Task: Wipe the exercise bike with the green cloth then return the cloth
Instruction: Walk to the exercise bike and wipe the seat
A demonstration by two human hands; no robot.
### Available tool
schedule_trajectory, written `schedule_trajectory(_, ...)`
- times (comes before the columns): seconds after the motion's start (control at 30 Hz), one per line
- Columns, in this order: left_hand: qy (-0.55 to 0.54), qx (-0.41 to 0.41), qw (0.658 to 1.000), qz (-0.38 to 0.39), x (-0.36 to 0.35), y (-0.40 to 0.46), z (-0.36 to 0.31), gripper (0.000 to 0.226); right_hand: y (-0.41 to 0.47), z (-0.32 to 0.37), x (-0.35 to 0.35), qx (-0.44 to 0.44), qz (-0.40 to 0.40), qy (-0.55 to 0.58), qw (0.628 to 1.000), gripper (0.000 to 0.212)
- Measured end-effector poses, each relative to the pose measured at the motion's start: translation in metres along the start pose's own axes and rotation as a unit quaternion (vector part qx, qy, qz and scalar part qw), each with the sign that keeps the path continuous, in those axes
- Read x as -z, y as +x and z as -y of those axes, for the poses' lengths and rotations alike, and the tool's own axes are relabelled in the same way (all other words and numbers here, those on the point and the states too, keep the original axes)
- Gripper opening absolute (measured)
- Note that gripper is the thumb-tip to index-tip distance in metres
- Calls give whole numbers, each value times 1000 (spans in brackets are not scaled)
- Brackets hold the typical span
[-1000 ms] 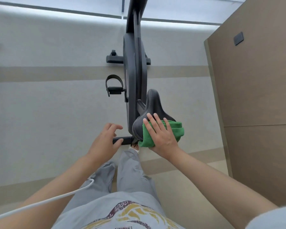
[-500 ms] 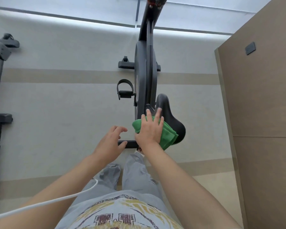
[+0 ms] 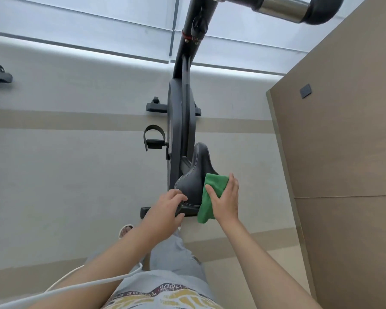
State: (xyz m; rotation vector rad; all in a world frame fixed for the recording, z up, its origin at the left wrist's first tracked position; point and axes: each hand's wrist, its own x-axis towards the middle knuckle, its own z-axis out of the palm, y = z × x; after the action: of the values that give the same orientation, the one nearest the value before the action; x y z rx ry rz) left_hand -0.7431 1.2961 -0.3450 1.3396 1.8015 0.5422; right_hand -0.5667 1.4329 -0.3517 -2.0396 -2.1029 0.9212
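On the saddle's (image 3: pixel 193 175) right side, right hand (image 3: pixel 226 200) presses green cloth (image 3: pixel 210 197); left hand's (image 3: pixel 165 210) grip holds its rear.

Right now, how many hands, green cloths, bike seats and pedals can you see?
Hands: 2, the left hand and the right hand
Green cloths: 1, the green cloth
Bike seats: 1, the seat
Pedals: 1 showing, the pedal; any other is hidden
Total: 5

We are looking steeply down from head height, facing forward along the exercise bike (image 3: pixel 180 121), saddle (image 3: pixel 193 175) close at lower centre, floor (image 3: pixel 76 166) filling the left.
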Motion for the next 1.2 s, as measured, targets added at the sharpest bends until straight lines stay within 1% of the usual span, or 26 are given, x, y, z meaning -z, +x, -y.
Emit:
schedule_trajectory(0.07,48,-6,999,20,-8,8,-8,55,-7,0,-11,-2,-6,-19,1000,98)
schedule_trajectory(0.13,94,-4,995,27,-12,18,-13,58,-7,6,-20,9,-10,-70,997,97)
schedule_trajectory(0.23,119,20,992,24,-9,33,-16,48,5,13,-24,17,-7,-125,992,95)
schedule_trajectory(0.3,134,49,989,34,-8,47,-22,38,22,13,-21,43,-6,-151,988,91)
schedule_trajectory(0.37,161,69,983,47,-8,58,-28,35,45,17,-17,72,8,-156,985,85)
schedule_trajectory(0.43,184,78,978,53,-11,65,-33,37,73,24,-13,77,49,-128,988,79)
schedule_trajectory(0.5,201,86,974,59,-12,68,-35,39,101,32,-11,61,113,-76,989,76)
schedule_trajectory(0.6,218,92,969,71,-11,73,-36,39,134,38,-9,53,201,17,978,73)
schedule_trajectory(0.7,223,99,966,86,-12,78,-36,41,154,37,-13,41,256,118,958,55)
schedule_trajectory(0.77,226,98,964,95,-11,81,-34,43,157,38,-16,40,253,140,956,50)
schedule_trajectory(0.83,233,94,963,98,-10,83,-33,44,153,41,-17,43,237,127,962,60)
schedule_trajectory(0.9,240,91,962,96,-11,83,-32,44,143,43,-14,48,205,69,975,75)
schedule_trajectory(0.93,244,87,961,94,-11,82,-31,44,137,43,-12,53,187,40,980,78)
schedule_trajectory(1.07,243,72,964,83,-9,76,-32,42,103,34,-6,89,125,-55,987,78)
schedule_trajectory(1.2,228,51,969,77,-2,66,-34,37,71,18,-4,133,53,-136,980,76)
